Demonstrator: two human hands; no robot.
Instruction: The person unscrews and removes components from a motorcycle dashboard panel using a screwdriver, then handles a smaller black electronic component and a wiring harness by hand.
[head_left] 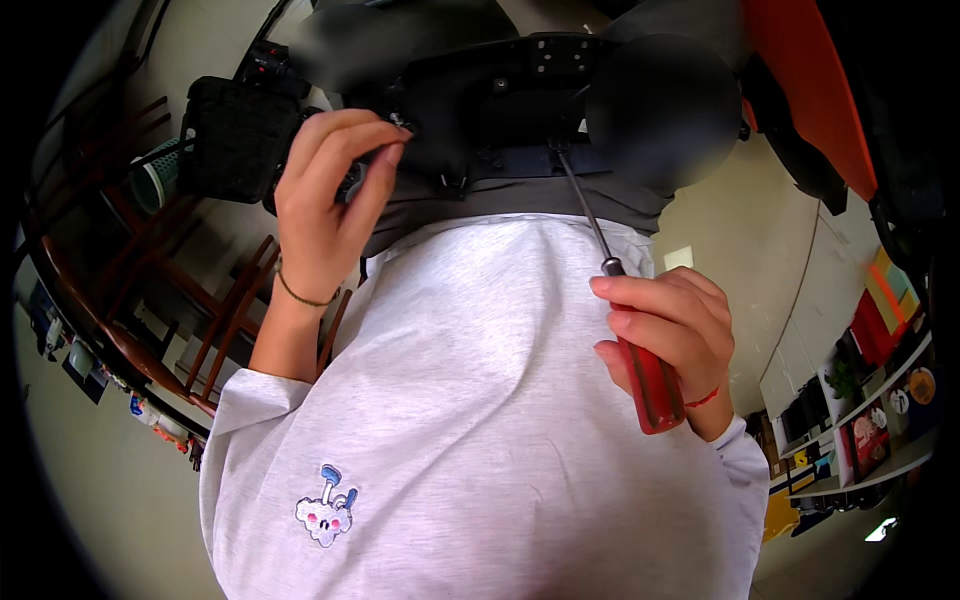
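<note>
While the R hand (682, 325) had its fingers wrapped round the red handle of the screwdriver (612, 267), the shaft slanted up to the near edge of the black panel (530, 100), tip right at that edge, somewhat R of its middle. The panel itself lay across the lap (635, 203), far edge away from the body. And over by the panel's L end, there was the L hand (325, 180), thumb and fingertips drawn close together nr a small shiny bit (398, 120); couldn't tell if they'd pinched it or just hung beside it. Hands well apart, then!

Step in hand was prob. driving or loosening a screw at the near edge, tho no screw head showed and the direction of turn couldn't be told. Next move, in my judgement, called for a well-seated tip, shaft lined up w/ the fastener, and a steady panel, maybe w/ L-hand help.
</note>
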